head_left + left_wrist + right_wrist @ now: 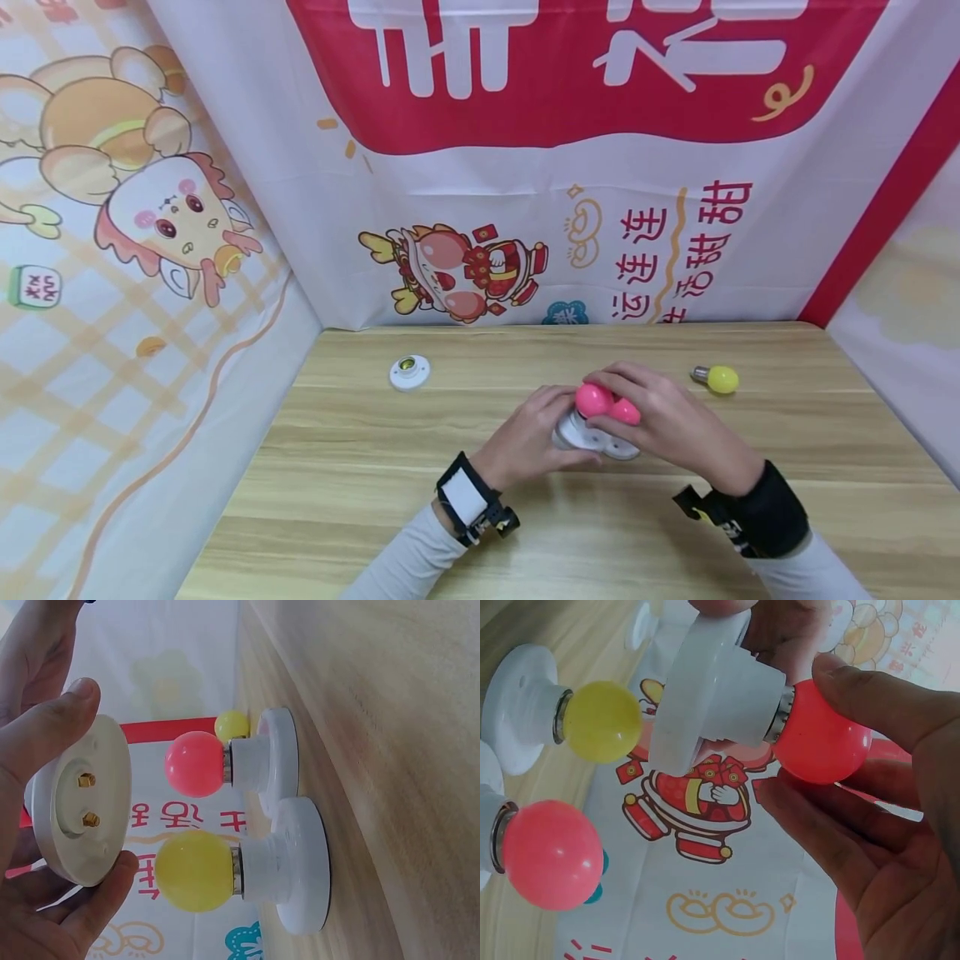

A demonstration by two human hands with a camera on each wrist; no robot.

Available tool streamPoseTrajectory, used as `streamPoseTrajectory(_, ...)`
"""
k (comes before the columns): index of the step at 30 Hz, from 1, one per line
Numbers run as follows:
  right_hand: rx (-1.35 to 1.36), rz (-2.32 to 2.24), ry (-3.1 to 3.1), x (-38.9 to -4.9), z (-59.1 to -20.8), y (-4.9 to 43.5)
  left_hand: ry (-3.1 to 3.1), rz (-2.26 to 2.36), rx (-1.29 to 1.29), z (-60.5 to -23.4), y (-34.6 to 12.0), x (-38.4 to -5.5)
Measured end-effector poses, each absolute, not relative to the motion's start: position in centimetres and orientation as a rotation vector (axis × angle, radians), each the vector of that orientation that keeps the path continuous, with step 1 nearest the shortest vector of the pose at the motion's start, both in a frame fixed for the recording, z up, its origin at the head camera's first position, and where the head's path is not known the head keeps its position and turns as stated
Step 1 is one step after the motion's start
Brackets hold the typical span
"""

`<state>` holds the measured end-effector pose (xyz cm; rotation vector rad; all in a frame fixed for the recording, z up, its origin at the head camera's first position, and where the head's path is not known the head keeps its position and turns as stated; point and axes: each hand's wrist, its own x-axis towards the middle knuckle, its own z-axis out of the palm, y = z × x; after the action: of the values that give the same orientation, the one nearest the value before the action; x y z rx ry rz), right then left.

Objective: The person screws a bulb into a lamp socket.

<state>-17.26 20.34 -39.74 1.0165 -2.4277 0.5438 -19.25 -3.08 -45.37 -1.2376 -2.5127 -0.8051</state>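
Observation:
My left hand (525, 437) grips a white round lamp holder (727, 690) by the rim of its base, raised off the table and tilted. Two brass screws show on its underside in the left wrist view. My right hand (667, 417) pinches a pinkish-red light bulb (821, 735) between thumb and fingers. The bulb's metal cap sits at the holder's mouth, with some of its thread showing. Beneath the hands stand two more lamp holders, one with a yellow bulb (196, 870) and one with a pink bulb (196, 763). The hands partly hide them in the head view.
On the wooden table (337, 500), a lamp holder without a bulb (409, 372) lies at the back left. A loose yellow bulb (722, 380) lies on its side at the back right. Printed cloth (465, 183) hangs along the table's back edge, with more cloth at both sides.

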Motion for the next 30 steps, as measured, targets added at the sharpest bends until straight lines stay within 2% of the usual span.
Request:
streamPoseTrajectory(9,1.019,0.57,-2.455,-17.48,-39.72,20.26,-2.514,-0.893,-1.272,-45.53,-3.26,-19.44)
streamPoseTrajectory(19,1.267,0.788,-2.474,-17.5,-39.57,20.33,-2.522,-0.967,-1.387,-45.41,-3.77,-19.41)
streamPoseTrajectory(30,1.266,0.756,-2.405,-17.26,-39.86,20.29,-2.455,-0.912,-1.408,-45.71,-3.88,-19.42)
